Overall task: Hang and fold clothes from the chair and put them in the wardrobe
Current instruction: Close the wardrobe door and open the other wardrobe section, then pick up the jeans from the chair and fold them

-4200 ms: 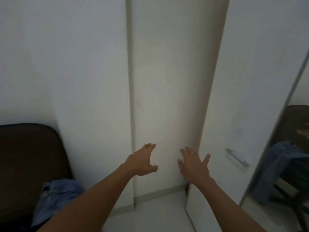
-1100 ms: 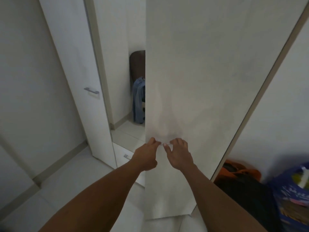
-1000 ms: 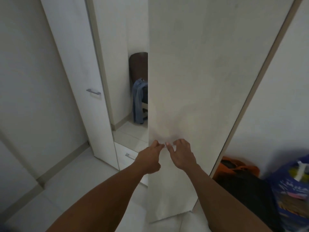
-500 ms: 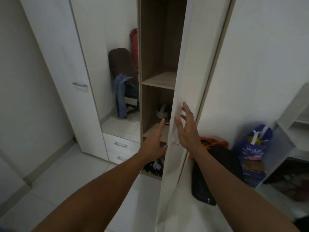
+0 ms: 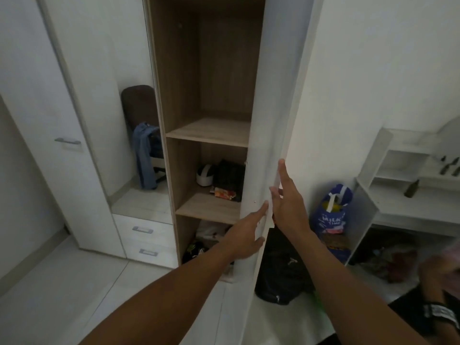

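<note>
Both hands [image 5: 245, 235] [image 5: 287, 207] touch door [image 5: 273, 95]; half-hidden clutter [image 5: 199, 245], perhaps shoes.

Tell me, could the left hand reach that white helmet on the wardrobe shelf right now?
Probably yes. The door stands open, the left hand lies on its inner face beside that shelf, and nothing blocks the white helmet.

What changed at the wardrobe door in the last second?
The wardrobe door has swung open, exposing the shelves. The left hand and right hand, earlier curled at its front, now lie with fingers straight against its edge. The jeans stay draped on the chair, seen in the mirror.
</note>
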Available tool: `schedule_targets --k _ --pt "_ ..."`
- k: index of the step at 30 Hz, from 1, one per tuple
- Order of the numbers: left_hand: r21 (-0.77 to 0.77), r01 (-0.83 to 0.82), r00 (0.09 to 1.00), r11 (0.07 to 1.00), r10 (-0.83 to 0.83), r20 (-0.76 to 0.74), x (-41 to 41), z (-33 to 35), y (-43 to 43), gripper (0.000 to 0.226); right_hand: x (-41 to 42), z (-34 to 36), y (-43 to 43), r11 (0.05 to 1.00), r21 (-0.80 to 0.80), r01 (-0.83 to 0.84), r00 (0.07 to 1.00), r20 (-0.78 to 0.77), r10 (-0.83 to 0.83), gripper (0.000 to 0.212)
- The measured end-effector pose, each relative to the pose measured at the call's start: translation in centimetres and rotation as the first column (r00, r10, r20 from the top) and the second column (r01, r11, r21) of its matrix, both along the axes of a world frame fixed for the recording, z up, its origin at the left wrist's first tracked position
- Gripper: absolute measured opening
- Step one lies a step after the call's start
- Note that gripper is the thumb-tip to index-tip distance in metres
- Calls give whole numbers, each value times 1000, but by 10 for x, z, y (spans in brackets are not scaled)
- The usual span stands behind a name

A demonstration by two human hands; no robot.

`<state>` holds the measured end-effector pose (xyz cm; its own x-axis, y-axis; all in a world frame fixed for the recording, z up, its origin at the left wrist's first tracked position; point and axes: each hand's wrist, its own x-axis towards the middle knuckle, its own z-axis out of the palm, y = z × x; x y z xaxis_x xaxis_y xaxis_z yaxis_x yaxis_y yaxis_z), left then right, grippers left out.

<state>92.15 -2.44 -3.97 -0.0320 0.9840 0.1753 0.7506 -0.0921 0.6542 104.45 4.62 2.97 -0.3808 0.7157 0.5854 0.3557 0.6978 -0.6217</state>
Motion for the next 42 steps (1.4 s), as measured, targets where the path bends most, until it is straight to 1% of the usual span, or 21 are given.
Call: schedule_targets --k 3,6,8,11,13,15,16,19,20,22,23,27,31,35,39,42 --pt "12 -18 1000 1000 18 -11 23 2 11 99 22 2 13 999 -40 -7 1000 -7 6 70" --pt "37 -54 998 998 54 -12 36 0 16 97 36 3 23 999 -22 -50 998 27 51 72" --pt "35 -82 997 996 82 -7 38 -2 16 96 39 2 26 999 8 -51 997 52 50 72" --pt "34 -109 994 994 109 -18 32 3 11 95 38 -8 21 995 95 -4 999 45 0 61" --pt "29 -145 988 989 146 -54 22 7 2 91 35 -23 9 986 158 -55 998 46 48 50" --pt "20 -214 972 977 215 -96 5 6 -13 89 26 -40 -6 968 204 -146 987 101 127 44" --pt "11 -254 959 967 253 -124 -5 5 -23 90 18 -46 -14 965 175 -194 976 132 172 44" --pt "-49 -389 902 920 369 -225 -41 -1 -67 86 -18 -62 -33 954 -52 -297 928 218 301 49" --pt "-74 -436 878 897 406 -253 -54 -4 -86 84 -32 -67 -39 946 -104 -306 906 273 324 52" --pt "-126 -537 822 834 484 -300 -79 -12 -128 85 -61 -77 -57 929 -148 -339 846 385 370 56" --pt "-148 -587 790 796 522 -322 -91 -17 -150 85 -74 -81 -68 910 -177 -376 809 416 415 57" --pt "-224 -739 669 635 651 -359 -124 -31 -239 85 -128 -94 -119 810 -250 -531 663 472 581 61" --pt "-234 -847 532 478 762 -370 -148 -40 -330 86 -184 -104 -189 691 -295 -660 501 512 698 64" --pt "-271 -902 415 336 848 -331 -162 -51 -424 86 -239 -108 -270 567 -290 -771 350 550 758 65" --pt "-307 -936 270 172 910 -315 -182 -62 -522 85 -293 -113 -359 452 -302 -840 209 588 782 66" --pt "-334 -937 201 97 935 -291 -202 -66 -591 84 -331 -116 -425 382 -324 -865 131 591 796 67"
